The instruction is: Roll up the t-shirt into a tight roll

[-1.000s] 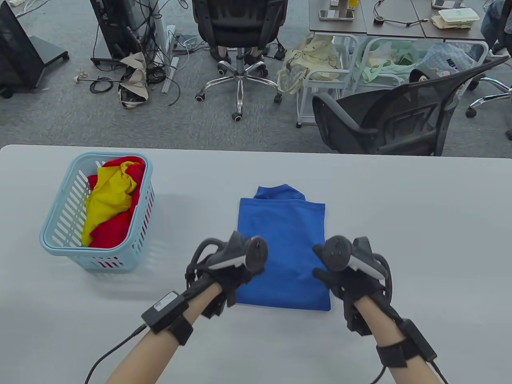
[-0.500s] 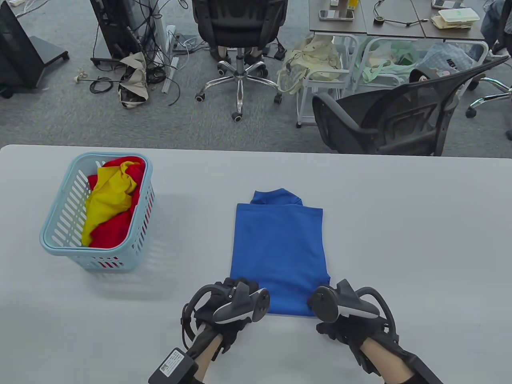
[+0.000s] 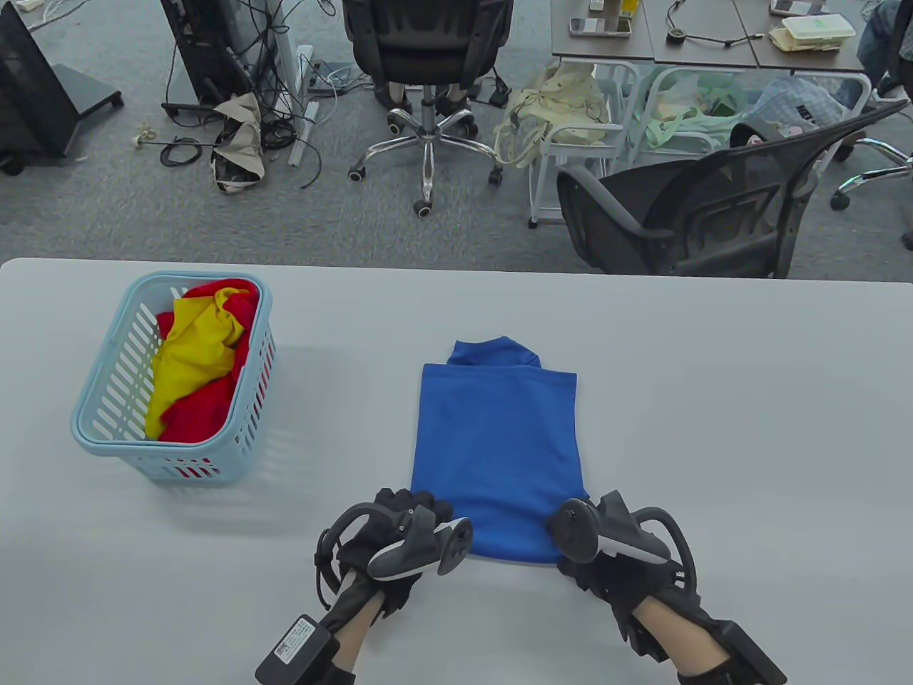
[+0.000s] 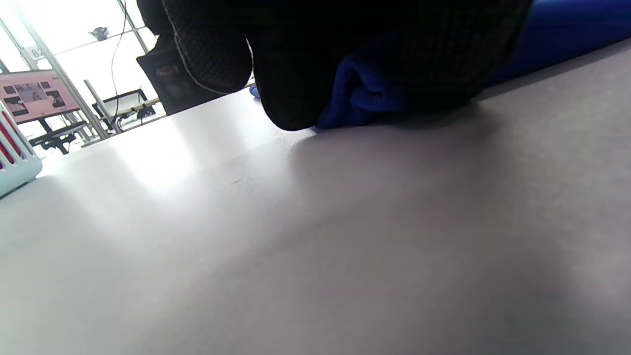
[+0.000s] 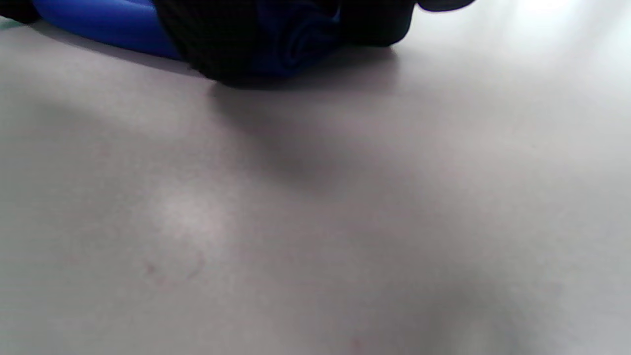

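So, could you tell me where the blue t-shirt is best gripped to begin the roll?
Grip the blue t-shirt at its two near hem corners, coming from the person's side. It lies folded into a flat narrow strip, collar far, and the left hand and right hand already bunch that edge.

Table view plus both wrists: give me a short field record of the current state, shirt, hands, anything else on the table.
shirt: blue t-shirt, folded into a narrow panel, flat on the table, collar end away from the person
left hand: fingers curled round the near left corner, fabric bunched under them
right hand: grips the near right corner
roll: barely started at the near hem
basket: light blue, far left, holds red and yellow cloth
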`<action>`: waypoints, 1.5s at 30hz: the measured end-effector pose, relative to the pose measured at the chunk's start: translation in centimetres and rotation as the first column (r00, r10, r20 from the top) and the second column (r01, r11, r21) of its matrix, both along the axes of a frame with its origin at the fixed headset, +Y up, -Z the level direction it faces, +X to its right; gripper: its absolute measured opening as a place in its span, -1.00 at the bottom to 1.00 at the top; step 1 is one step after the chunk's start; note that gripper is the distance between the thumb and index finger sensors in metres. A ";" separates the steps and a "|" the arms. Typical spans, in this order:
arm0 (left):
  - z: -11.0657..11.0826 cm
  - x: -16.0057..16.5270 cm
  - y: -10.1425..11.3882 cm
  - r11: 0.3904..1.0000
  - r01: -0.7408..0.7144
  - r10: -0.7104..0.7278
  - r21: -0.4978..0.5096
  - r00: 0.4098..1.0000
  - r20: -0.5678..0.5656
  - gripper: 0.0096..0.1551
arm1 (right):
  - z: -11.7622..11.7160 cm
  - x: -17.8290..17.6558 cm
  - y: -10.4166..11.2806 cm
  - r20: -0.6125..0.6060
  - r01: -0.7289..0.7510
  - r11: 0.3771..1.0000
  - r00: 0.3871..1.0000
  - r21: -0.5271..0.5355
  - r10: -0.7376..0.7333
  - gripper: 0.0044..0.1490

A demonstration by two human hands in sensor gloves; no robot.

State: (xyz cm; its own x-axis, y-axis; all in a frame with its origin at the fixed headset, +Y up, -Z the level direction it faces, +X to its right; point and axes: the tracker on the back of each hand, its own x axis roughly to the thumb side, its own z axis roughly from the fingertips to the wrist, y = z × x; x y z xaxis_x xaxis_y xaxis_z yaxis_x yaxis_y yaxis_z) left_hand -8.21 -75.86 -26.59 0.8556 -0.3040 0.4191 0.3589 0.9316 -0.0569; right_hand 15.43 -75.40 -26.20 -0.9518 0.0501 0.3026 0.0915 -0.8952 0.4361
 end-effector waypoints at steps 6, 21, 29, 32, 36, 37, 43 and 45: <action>-0.1 -0.8 0.5 0.996 -0.090 0.091 -0.028 0.995 0.043 -0.46 | 0.6 -0.5 0.4 -0.034 -0.034 0.997 0.999 0.073 0.037 -0.33; -0.9 -4.0 0.8 0.831 -0.420 0.408 -0.365 0.906 -0.111 -0.51 | 0.6 0.9 0.7 -0.125 0.097 0.995 0.987 -0.003 -0.097 -0.50; -1.2 -4.1 0.6 0.847 -0.421 0.396 -0.324 0.907 -0.143 -0.52 | 0.4 1.8 0.5 -0.019 0.198 0.978 0.980 -0.063 -0.200 -0.37; -0.9 -3.9 0.6 0.862 -0.405 0.373 -0.304 0.914 -0.161 -0.52 | 0.3 1.9 0.3 0.033 0.194 0.980 0.981 -0.046 -0.193 -0.28; -1.0 -3.8 0.7 0.919 -0.317 0.285 -0.235 0.945 -0.163 -0.50 | 0.3 1.8 0.2 0.107 0.190 0.981 0.977 -0.032 -0.186 -0.23; -1.1 -3.9 0.7 0.920 -0.316 0.282 -0.232 0.944 -0.170 -0.51 | 0.3 1.7 0.3 0.113 0.177 0.984 0.979 -0.028 -0.173 -0.22; -0.6 -3.2 0.7 0.962 -0.219 0.185 -0.166 0.963 -0.196 -0.54 | 0.4 0.6 0.4 0.121 0.126 0.992 0.985 -0.009 -0.124 -0.21; -0.7 -3.2 0.7 0.975 -0.178 0.147 -0.130 0.965 -0.216 -0.51 | 0.4 0.6 0.4 0.123 0.123 0.992 0.985 -0.007 -0.121 -0.20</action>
